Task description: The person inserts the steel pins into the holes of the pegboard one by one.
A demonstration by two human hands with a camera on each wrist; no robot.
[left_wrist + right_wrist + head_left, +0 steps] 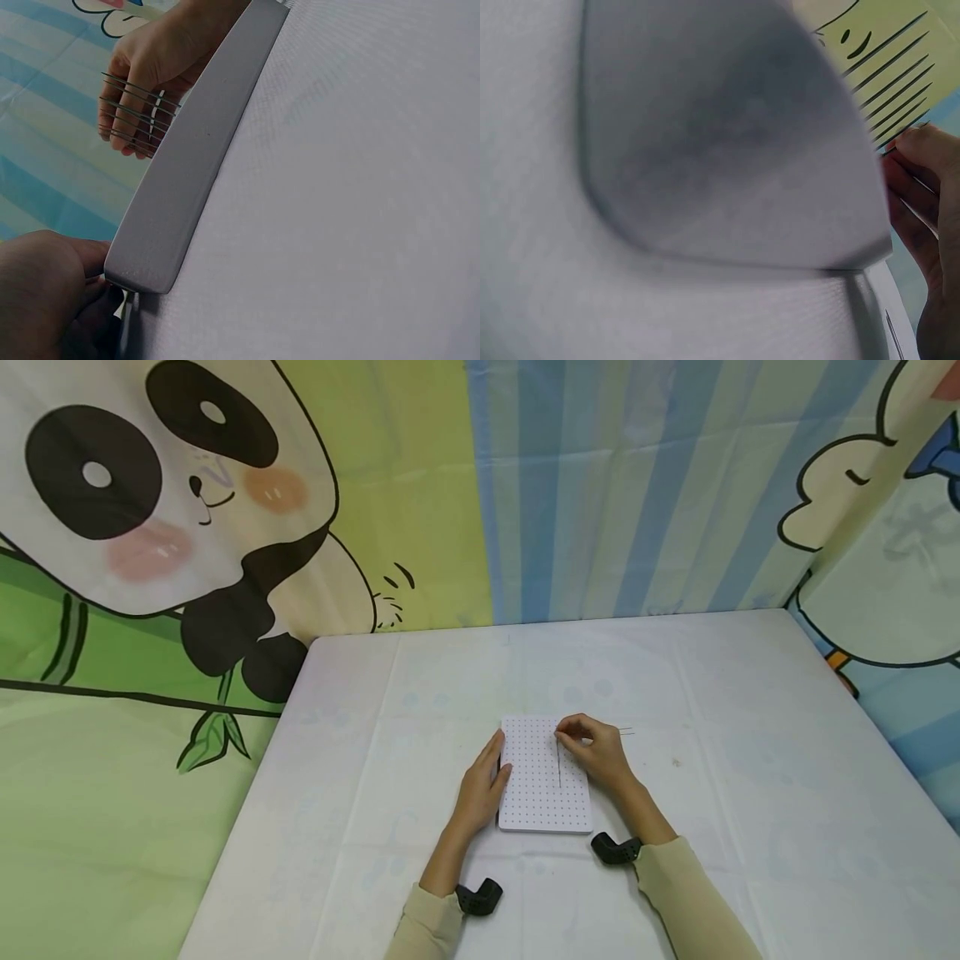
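Note:
A white pegboard (536, 785) dotted with small holes lies on the table. Several thin metal needles (124, 109) stand up from it in a row, and in the head view they merge into one dark line. My right hand (596, 752) is over the upper right part of the board, pinching a needle (907, 129) at the end of the row between thumb and fingertips. Along the board's left edge lies my left hand (480, 785), fingers straight against the side and thumb at the top surface. Its lower fingers are partly hidden in the left wrist view.
Two loose needles (626, 731) lie on the white-covered table (712, 777) just right of my right hand. A printed cloth (405, 485) with a panda hangs behind the table. Black wrist cameras (480, 897) sit on both wrists, near the board's front edge.

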